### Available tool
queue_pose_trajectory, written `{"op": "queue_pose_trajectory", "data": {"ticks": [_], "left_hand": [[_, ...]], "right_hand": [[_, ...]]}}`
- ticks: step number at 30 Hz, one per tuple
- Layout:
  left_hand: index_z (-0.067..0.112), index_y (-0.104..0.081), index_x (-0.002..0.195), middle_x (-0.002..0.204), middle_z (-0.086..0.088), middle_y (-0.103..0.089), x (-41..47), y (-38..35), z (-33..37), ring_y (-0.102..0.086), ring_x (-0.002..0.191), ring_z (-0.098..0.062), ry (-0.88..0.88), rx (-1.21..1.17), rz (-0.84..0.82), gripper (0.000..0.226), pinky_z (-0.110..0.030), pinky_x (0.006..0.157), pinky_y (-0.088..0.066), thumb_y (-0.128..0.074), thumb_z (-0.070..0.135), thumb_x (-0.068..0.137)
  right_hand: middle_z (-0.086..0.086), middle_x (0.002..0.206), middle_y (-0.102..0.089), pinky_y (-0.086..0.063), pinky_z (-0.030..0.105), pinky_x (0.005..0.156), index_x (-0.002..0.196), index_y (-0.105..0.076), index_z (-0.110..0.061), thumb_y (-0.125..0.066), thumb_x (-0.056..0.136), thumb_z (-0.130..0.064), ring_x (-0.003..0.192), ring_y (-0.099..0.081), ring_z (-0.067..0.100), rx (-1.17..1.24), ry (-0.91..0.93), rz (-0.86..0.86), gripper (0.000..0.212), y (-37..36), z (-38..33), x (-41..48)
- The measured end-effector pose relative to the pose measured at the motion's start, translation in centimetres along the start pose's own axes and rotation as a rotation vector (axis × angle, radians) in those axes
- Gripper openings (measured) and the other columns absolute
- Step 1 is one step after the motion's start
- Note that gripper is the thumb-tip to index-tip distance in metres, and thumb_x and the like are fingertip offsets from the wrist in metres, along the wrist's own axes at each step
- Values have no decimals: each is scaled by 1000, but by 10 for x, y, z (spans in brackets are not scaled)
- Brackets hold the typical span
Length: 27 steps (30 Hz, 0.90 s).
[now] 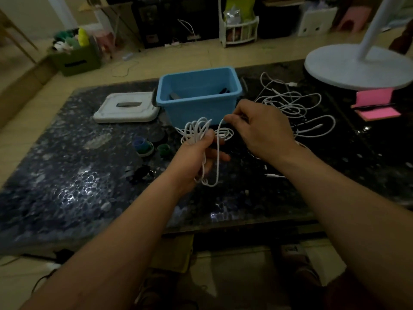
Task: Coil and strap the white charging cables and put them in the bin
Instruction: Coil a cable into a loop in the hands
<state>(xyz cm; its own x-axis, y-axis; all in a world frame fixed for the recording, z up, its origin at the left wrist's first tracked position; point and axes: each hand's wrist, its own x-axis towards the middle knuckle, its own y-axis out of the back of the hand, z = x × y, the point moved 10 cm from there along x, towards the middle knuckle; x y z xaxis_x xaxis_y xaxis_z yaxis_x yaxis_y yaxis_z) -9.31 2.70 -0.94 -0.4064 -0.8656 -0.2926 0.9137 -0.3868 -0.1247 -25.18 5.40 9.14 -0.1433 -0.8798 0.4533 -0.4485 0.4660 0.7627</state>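
Aloft — hands (195,158) (259,133) curled round cable coil (196,128)

free: bare table (67,180) at near left, along near edge | bin (196,109) far centre, mouth open above | lid (134,115) flat just left of bin | strap rolls (143,146), black clips (139,173) left of centre | loose cables (290,104) sprawl right of bin | fan base (357,68), pink pad (375,104) far right | left hand (194,159), right hand (261,130) hold coiled cable (196,129) just near of bin
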Motion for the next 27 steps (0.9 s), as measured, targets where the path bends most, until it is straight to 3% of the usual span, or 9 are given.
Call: {"op": "queue_pose_trajectory", "data": {"ticks": [3,5,8,11,16,20,23,26,27], "left_hand": [[7,-69,112,90,-22,-75,-3,-11,-1,-36,37,-14,0,37,-87,49,-23,37,-28,-49,52,106],[6,-70,110,79,-18,-72,-5,-18,-1,-38,39,-14,-30,114,-120,53,-23,39,-29,-55,56,100],[5,-71,98,55,-4,-52,-6,-23,-5,-39,43,-13,-53,258,-122,41,-27,46,-31,-61,44,102],[9,-68,85,51,0,-44,-2,-15,-2,-38,46,-12,-92,284,-66,38,-33,54,-33,-55,37,108],[8,-60,90,51,3,-48,9,29,22,-52,55,-17,-135,-100,91,34,-36,72,-56,-48,31,111],[12,-58,90,54,-1,-32,8,29,15,-39,46,-16,-78,-247,108,36,-32,58,-52,-47,40,110],[9,-62,104,58,-1,-38,2,12,9,-41,47,-14,-93,-161,92,33,-28,51,-43,-59,43,105],[6,-71,106,67,-7,-62,0,-4,3,-58,56,-17,-86,-202,58,30,-26,50,-50,-69,36,99],[5,-73,105,72,-10,-68,-1,-6,2,-62,59,-20,-70,-230,63,28,-27,51,-53,-70,33,99]], "right_hand": [[-12,83,-61,-33,30,64,90,-61,-28,-60,102,-53,74,-51,10,-21,-1,26,28,2,0,1],[-7,88,-69,-35,31,64,91,-63,-25,-61,101,-53,76,-57,13,-44,-4,36,30,2,2,2],[-6,92,-74,-43,33,65,92,-68,-24,-64,99,-52,83,-66,15,-4,-12,30,29,-1,5,1],[-9,83,-69,-45,30,67,90,-70,-23,-68,97,-49,77,-63,8,222,-121,-41,27,-8,14,5],[-3,86,-75,-54,35,74,102,-76,-25,-63,104,-38,76,-66,11,406,-281,-468,18,-33,36,-2],[-1,85,-74,-54,26,69,111,-77,-19,-61,107,-25,74,-63,11,686,-404,-556,18,-50,32,-15],[2,79,-75,-52,27,64,108,-73,-11,-64,104,-20,66,-64,12,808,-437,-494,13,-60,18,-17],[4,75,-77,-53,25,59,99,-68,-10,-68,100,-10,60,-69,12,692,-324,-487,1,-69,-11,-26],[2,71,-75,-52,22,56,96,-67,-11,-67,97,-5,59,-69,11,654,-288,-467,6,-69,-19,-28]]}}
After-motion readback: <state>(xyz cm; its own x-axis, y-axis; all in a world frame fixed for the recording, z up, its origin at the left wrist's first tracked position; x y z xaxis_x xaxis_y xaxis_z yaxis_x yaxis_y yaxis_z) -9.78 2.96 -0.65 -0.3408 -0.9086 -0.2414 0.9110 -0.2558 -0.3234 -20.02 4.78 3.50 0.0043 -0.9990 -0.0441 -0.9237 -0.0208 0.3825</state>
